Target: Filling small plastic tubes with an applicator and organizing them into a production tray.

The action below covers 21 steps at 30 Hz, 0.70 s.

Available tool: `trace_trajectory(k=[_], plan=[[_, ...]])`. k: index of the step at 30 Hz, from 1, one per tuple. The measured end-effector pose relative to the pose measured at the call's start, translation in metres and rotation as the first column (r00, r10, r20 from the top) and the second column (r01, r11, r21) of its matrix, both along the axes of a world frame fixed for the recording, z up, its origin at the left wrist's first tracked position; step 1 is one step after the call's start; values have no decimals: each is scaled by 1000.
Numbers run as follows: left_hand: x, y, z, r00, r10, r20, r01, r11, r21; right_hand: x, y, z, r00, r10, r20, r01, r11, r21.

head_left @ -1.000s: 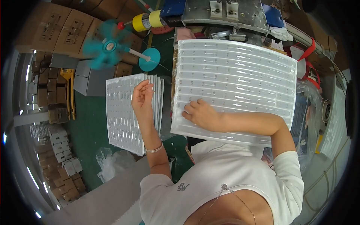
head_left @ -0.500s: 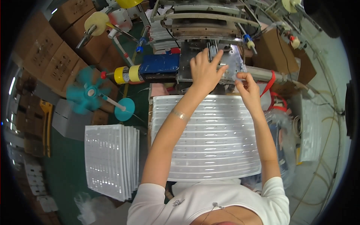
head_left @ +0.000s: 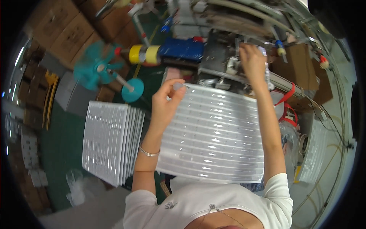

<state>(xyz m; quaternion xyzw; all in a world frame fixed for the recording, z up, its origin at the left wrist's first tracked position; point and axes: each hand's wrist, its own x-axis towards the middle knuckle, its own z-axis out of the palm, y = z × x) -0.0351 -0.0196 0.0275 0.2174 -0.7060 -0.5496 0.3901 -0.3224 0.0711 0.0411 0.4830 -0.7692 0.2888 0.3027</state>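
Observation:
My left hand (head_left: 164,103) is closed in a pinch at the upper left corner of a white ribbed plastic tray (head_left: 213,133). A small translucent piece (head_left: 178,87) shows between its thumb and fingers; its kind is unclear. My right hand (head_left: 253,63) reaches to the machine's metal work plate (head_left: 217,61), fingers bent together beside the small metal fixture (head_left: 231,65). Whatever those fingertips hold is hidden and blurred. The tray lies in front of me, with rows of small pieces along its ridges.
A stack of similar white trays (head_left: 105,141) stands at the left. Behind it are a turning teal fan (head_left: 100,68) and cardboard boxes (head_left: 72,34). A blue box-shaped machine part (head_left: 182,49) adjoins the work plate. At the right hangs a red strap (head_left: 286,95) near a clear plastic bag (head_left: 289,143).
My left hand has gone from the machine's fixture down to the tray's upper left corner. The right hand has moved up onto the fixture. The whole view has shifted and tilted.

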Motion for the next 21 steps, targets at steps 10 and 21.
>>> trace_trajectory(k=[10,21], plan=[[163,9,-70,866,477,-152,-155,544,824,203,71,-56,515,586,626,-796,598,95],[161,11,-61,862,264,-432,174,646,743,270,57,-77,350,728,589,-929,350,120]])
